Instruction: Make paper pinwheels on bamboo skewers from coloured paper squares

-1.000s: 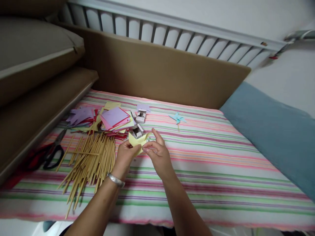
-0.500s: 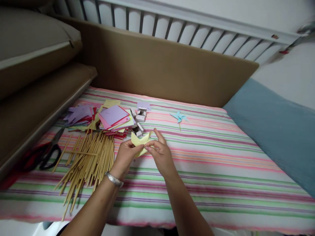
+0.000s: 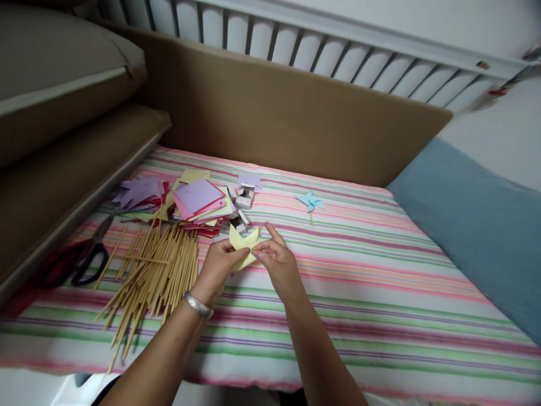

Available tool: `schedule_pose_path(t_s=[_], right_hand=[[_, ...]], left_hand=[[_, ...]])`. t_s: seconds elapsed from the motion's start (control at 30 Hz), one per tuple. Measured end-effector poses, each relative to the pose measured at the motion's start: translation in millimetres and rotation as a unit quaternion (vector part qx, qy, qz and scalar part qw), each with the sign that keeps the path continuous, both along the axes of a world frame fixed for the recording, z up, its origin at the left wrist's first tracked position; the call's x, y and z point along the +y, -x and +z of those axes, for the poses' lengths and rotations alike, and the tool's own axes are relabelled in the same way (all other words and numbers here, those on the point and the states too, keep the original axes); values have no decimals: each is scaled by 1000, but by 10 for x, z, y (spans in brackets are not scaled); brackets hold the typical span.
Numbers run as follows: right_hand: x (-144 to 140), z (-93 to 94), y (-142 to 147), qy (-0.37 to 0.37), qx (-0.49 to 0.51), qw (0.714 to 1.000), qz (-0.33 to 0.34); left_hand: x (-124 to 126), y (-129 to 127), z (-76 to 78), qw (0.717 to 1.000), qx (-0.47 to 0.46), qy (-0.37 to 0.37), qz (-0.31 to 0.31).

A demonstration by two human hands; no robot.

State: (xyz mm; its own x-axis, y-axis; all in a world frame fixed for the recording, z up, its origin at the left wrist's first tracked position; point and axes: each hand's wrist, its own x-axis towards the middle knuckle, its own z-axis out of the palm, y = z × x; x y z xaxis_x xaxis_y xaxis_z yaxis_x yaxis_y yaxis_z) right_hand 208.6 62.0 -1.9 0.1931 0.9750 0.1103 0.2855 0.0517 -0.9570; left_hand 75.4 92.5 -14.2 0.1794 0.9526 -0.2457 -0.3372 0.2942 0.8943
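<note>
We note the left hand (image 3: 217,264) and right hand (image 3: 279,264) still pinching the yellow paper (image 3: 243,242); its left flap (image 3: 235,235) now stands more pointed, so we judge shaping under way.

White ribbed radiator (image 3: 291,48) runs behind brown board (image 3: 274,107); wall (image 3: 465,214) at right is white above, blue below; light dim.

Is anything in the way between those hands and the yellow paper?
No, nothing I can see. The left hand pinches the yellow paper, and the right hand has its fingers on it too. The small white boxes sit just beyond the paper and the sticks lie to its left, not in between.
</note>
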Motion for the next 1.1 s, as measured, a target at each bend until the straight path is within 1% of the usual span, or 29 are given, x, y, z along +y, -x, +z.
schedule_pose_path(t_s=[0.17,0.57,0.7,0.8,0.93,1.1], right_hand=[[1,-11,-9,4,8,1000,8],[-8,-17,-8,15,11,1000,10],[3,-62,-3,23,40,999,6],[13,-92,14,19,89,996,-1],[8,-92,49,18,165,986,24],[-24,-64,88,14,133,991,0]], left_hand=[[-6,-4,-6,1000,-1,-14,3],[-14,7,-11,999,-9,-29,-17],[-6,3,-10,999,-9,-38,-18],[-1,4,-14,999,-7,-47,-23],[-3,12,-23,998,-9,-56,-29],[-37,24,-1,999,-22,-39,-26]])
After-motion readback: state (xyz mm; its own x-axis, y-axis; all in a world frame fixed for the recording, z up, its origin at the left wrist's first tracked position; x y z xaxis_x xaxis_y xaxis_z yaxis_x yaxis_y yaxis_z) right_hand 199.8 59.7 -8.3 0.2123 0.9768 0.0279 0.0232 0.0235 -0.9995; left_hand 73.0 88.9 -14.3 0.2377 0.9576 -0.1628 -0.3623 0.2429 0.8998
